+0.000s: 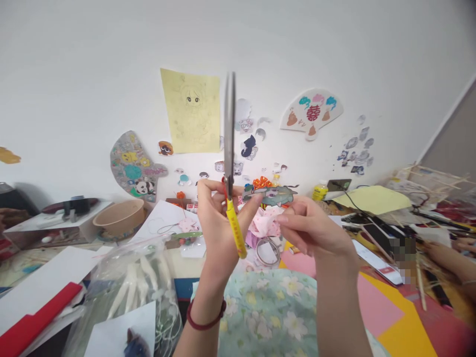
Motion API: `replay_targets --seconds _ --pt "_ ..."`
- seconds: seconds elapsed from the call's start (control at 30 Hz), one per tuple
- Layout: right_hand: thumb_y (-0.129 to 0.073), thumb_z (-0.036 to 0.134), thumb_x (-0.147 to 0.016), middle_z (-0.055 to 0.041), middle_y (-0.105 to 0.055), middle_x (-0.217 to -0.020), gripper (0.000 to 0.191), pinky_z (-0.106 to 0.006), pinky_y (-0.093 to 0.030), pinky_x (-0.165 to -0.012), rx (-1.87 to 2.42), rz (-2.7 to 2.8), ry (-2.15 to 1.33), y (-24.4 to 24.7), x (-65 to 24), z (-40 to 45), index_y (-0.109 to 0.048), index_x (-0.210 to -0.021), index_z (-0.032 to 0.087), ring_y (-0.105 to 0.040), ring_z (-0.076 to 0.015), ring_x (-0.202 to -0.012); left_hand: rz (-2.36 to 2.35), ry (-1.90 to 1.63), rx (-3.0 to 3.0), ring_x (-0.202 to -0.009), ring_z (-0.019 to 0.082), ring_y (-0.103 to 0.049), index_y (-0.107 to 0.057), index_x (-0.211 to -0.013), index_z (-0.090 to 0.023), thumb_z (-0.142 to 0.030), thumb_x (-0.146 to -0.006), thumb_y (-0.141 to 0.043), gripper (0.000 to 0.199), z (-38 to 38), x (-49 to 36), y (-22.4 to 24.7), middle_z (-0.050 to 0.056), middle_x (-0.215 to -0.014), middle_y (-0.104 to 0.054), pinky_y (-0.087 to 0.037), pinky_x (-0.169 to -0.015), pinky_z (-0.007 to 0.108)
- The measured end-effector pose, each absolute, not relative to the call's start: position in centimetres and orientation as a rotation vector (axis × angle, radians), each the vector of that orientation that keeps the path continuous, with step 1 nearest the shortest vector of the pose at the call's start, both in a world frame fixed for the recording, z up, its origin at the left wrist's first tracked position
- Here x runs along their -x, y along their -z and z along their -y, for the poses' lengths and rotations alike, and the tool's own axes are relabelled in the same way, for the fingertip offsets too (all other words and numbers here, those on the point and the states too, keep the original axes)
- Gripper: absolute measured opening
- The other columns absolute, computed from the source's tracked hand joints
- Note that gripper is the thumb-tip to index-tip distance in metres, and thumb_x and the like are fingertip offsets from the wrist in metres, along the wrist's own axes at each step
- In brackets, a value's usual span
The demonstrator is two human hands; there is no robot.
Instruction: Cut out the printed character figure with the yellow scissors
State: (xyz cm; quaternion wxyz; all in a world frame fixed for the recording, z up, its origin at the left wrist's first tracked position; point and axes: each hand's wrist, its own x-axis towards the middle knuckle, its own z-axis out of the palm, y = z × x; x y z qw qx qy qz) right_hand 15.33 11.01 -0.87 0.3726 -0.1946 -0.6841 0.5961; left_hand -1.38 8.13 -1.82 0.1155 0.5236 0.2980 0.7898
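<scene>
Scissors with yellow-wrapped handles (235,228) stand upright in my left hand (219,223), their metal blades pointing up and looking closed. The same hand pinches the left end of a small grey-green cut-out (273,195) between thumb and fingers. At the cut-out's right end is my right hand (316,225), its fingertips drawn together just under the edge. Whether those fingertips grip it is hard to make out. Below both hands lies a green flowered cloth (267,312).
A roll of tape (267,252) and pink cloth (265,222) lie behind the hands. At left are a plastic bag (130,292), a red object (40,317) and a tan bowl (119,218). A phone (377,262) and another person's arm (451,260) are at right.
</scene>
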Motion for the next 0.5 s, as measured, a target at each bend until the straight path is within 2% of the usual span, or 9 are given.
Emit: replay_targets --seconds 0.17,0.23,0.27,0.33,0.4,0.43,0.5 --pt "-0.07 0.037 -0.088 0.0056 -0.035 -0.028 0.056 -0.02 -0.016 -0.03 0.313 1.712 -1.644 1.5 -15.4 -11.7 -0.048 -0.039 0.019 -0.028 -0.0028 -0.025 -0.821 -2.382 -1.391 -0.062 0.007 -0.05 -0.047 -0.091 -0.022 -0.022 -0.069 -0.09 0.047 -8.1 0.4 1.8 -0.007 -0.077 -0.052 -0.045 -0.057 0.02" --pt "-0.069 0.035 -0.089 0.0078 -0.03 -0.027 0.05 -0.019 -0.014 -0.03 0.23 1.651 -1.687 1.8 -15.4 -12.1 -0.053 -0.044 0.019 -0.023 -0.0017 -0.024 -0.808 -2.397 -1.335 -0.061 0.006 -0.049 -0.048 -0.091 -0.022 -0.019 -0.069 -0.088 0.046 -7.9 0.1 1.7 -0.008 -0.075 -0.051 -0.045 -0.057 0.02" --pt "-0.069 0.033 -0.088 0.0094 -0.031 -0.028 0.039 -0.018 -0.015 -0.03 0.207 1.586 -1.702 1.9 -15.4 -12.3 -0.06 -0.053 0.019 -0.021 -0.0014 -0.024 -0.809 -2.401 -1.308 -0.061 0.006 -0.049 -0.049 -0.091 -0.022 -0.018 -0.07 -0.088 0.045 -7.7 0.0 1.6 -0.008 -0.074 -0.05 -0.045 -0.058 0.02" --pt "-0.072 0.029 -0.085 0.0126 -0.037 -0.034 0.009 -0.015 -0.019 -0.03 0.228 1.434 -1.695 2.0 -15.4 -12.6 -0.073 -0.083 0.02 -0.019 -0.0011 -0.025 -0.847 -2.417 -1.237 -0.06 0.007 -0.05 -0.049 -0.091 -0.021 -0.02 -0.071 -0.086 0.042 -7.3 0.1 1.4 -0.008 -0.074 -0.05 -0.047 -0.059 0.021" --pt "-0.075 0.026 -0.083 0.0136 -0.044 -0.039 0.028 -0.013 -0.024 -0.032 0.315 1.348 -1.605 1.8 -15.4 -12.8 -0.072 -0.111 0.024 -0.023 -0.0009 -0.027 -0.887 -2.408 -1.154 -0.063 0.008 -0.053 -0.048 -0.089 -0.022 -0.022 -0.071 -0.085 0.041 -7.1 0.4 1.1 -0.006 -0.077 -0.052 -0.049 -0.063 0.023" --pt "-0.076 0.026 -0.083 0.0128 -0.047 -0.041 0.033 -0.013 -0.026 -0.033 0.369 1.349 -1.534 1.8 -15.3 -12.9 -0.072 -0.115 0.024 -0.028 -0.0011 -0.028 -0.895 -2.395 -1.118 -0.065 0.008 -0.054 -0.047 -0.087 -0.022 -0.022 -0.072 -0.085 0.04 -7.0 0.6 1.0 -0.005 -0.079 -0.053 -0.05 -0.064 0.024" --pt "-0.077 0.03 -0.083 0.0095 -0.054 -0.045 0.028 -0.014 -0.032 -0.035 0.464 1.391 -1.359 1.6 -15.0 -12.6 -0.074 -0.109 0.022 -0.038 -0.0026 -0.032 -0.897 -2.359 -1.081 -0.063 0.008 -0.054 -0.044 -0.084 -0.023 -0.023 -0.074 -0.083 0.04 -7.1 1.0 1.0 -0.005 -0.078 -0.053 -0.048 -0.062 0.024"
